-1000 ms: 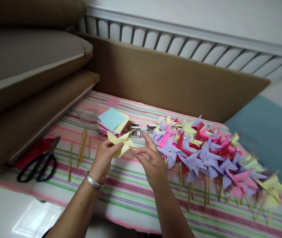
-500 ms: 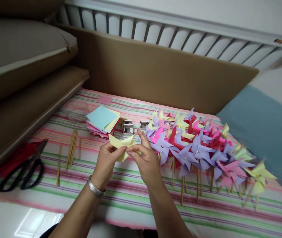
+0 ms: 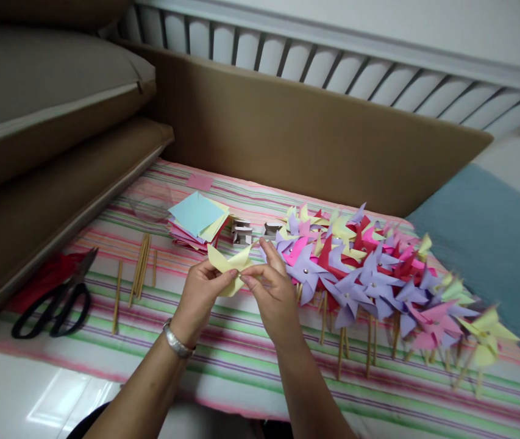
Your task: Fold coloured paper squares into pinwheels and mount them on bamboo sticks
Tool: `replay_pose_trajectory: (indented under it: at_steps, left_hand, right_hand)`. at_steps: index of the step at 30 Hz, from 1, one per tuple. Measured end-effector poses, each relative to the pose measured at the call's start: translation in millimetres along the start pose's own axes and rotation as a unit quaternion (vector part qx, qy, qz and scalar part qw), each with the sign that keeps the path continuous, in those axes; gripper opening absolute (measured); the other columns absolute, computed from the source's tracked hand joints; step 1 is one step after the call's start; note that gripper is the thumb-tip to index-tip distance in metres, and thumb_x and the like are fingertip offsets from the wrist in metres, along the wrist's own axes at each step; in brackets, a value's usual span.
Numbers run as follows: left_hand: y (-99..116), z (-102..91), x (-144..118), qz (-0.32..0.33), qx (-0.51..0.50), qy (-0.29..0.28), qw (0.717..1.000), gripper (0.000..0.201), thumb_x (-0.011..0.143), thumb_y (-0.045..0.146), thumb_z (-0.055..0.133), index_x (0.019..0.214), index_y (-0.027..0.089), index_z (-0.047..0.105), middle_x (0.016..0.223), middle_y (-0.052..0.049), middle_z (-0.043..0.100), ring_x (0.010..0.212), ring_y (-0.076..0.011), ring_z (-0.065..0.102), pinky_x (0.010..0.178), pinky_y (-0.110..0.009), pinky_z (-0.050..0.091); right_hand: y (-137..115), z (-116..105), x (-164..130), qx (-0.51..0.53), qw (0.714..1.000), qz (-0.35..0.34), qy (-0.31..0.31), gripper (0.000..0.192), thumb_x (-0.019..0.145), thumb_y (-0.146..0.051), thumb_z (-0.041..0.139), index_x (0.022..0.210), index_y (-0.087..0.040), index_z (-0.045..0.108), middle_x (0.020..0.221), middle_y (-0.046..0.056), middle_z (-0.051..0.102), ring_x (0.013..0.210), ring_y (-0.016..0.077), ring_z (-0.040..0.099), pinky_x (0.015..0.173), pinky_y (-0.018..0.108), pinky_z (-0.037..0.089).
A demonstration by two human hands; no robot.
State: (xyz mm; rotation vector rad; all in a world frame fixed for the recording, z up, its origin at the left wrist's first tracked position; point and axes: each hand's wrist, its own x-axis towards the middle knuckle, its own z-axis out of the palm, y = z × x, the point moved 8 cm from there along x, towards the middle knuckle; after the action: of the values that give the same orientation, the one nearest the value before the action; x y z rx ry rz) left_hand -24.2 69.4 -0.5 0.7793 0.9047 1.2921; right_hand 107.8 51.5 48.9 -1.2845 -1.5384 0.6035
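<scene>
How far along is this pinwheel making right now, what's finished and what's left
Done: a big heap of finished pinwheels on sticks lies at right. In hand: the left hand and right hand pinch a yellow paper wheel, with no stick on it. Left: a paper stack and loose sticks.

Pinwheels point(image 3: 369, 274) crowd right; striped cloth point(image 3: 241, 360) near open.

Yellow paper point(image 3: 229, 263) – lower part hidden behind left hand point(image 3: 201, 297) and right hand point(image 3: 274, 297). Pinwheels point(image 3: 360, 274) at far right blurred – sticks overlap, uncountable. Small grey pieces point(image 3: 242, 232) too small to identify.
</scene>
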Motion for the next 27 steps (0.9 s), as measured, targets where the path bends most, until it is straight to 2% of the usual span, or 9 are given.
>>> replay_pose_trajectory:
  at_steps: [4, 7, 10, 14, 16, 21, 27]
  left_hand:
    - [0, -0.6, 1, 0.008, 0.011, 0.006, 1.0, 0.021, 0.06, 0.026, 0.076, 0.078, 0.016, 0.072, 0.078, -0.004, 0.072, 0.066, -0.0158, 0.062, 0.066, -0.026, 0.047]
    - [0, -0.7, 2, 0.014, 0.028, 0.002, 1.0, 0.017, 0.061, 0.025, 0.076, 0.076, 0.017, 0.072, 0.076, -0.003, 0.072, 0.067, -0.0148, 0.062, 0.066, -0.025, 0.046]
    - [-1, -1.0, 2, 0.009, 0.044, -0.004, 0.999, 0.016, 0.062, 0.025, 0.076, 0.075, 0.017, 0.072, 0.076, -0.003, 0.072, 0.065, -0.014, 0.061, 0.064, -0.024, 0.045]
    - [-6, -1.2, 3, -0.02, 0.036, -0.008, 0.999, 0.02, 0.058, 0.026, 0.077, 0.075, 0.015, 0.072, 0.071, -0.004, 0.071, 0.063, -0.0153, 0.061, 0.06, -0.025, 0.045]
    - [-9, -0.6, 3, -0.041, 0.023, -0.015, 0.999, 0.022, 0.057, 0.026, 0.078, 0.075, 0.015, 0.072, 0.071, -0.004, 0.071, 0.062, -0.0154, 0.061, 0.059, -0.025, 0.045]
    - [-14, 1.0, 2, -0.075, 0.011, -0.04, 0.996, 0.02, 0.058, 0.025, 0.077, 0.075, 0.016, 0.073, 0.072, -0.004, 0.072, 0.06, -0.0139, 0.061, 0.057, -0.023, 0.044]
    - [-14, 7.9, -2, -0.109, -0.016, -0.094, 0.989, 0.023, 0.06, 0.022, 0.076, 0.082, 0.016, 0.074, 0.08, -0.005, 0.073, 0.067, -0.0141, 0.064, 0.064, -0.022, 0.046]
  right_hand:
    - [-2, 0, 0, -0.018, 1.0, -0.02, -0.001, 0.009, 0.078, -0.021, 0.059, 0.074, -0.023, 0.067, 0.142, 0.002, 0.04, 0.136, 0.0258, 0.026, 0.109, 0.052, 0.019]
    - [3, 0, 1, -0.002, 1.0, 0.005, -0.008, 0.009, 0.077, -0.021, 0.059, 0.073, -0.023, 0.067, 0.138, 0.004, 0.045, 0.135, 0.0256, 0.028, 0.109, 0.051, 0.02]
    - [10, 2, 2, 0.029, 0.999, 0.039, -0.017, 0.006, 0.074, -0.022, 0.061, 0.072, -0.022, 0.067, 0.129, 0.006, 0.054, 0.129, 0.0262, 0.038, 0.106, 0.048, 0.027]
    - [18, 5, 1, 0.095, 0.992, 0.075, -0.028, 0.003, 0.069, -0.023, 0.064, 0.068, -0.021, 0.066, 0.104, 0.005, 0.065, 0.107, 0.0235, 0.056, 0.095, 0.04, 0.04]
    - [23, 10, 0, 0.137, 0.984, 0.099, -0.046, 0.003, 0.069, -0.024, 0.064, 0.069, -0.02, 0.065, 0.09, 0.003, 0.067, 0.091, 0.0204, 0.061, 0.086, 0.036, 0.045]
    - [34, 14, -4, 0.179, 0.969, 0.159, -0.055, 0.009, 0.067, -0.026, 0.067, 0.068, -0.019, 0.063, 0.07, 0.0, 0.065, 0.069, 0.0153, 0.058, 0.068, 0.028, 0.046]
    - [42, 16, -6, 0.228, 0.952, 0.202, -0.039, 0.012, 0.061, -0.027, 0.07, 0.063, -0.019, 0.062, 0.062, -0.003, 0.062, 0.06, 0.0124, 0.054, 0.06, 0.025, 0.041]
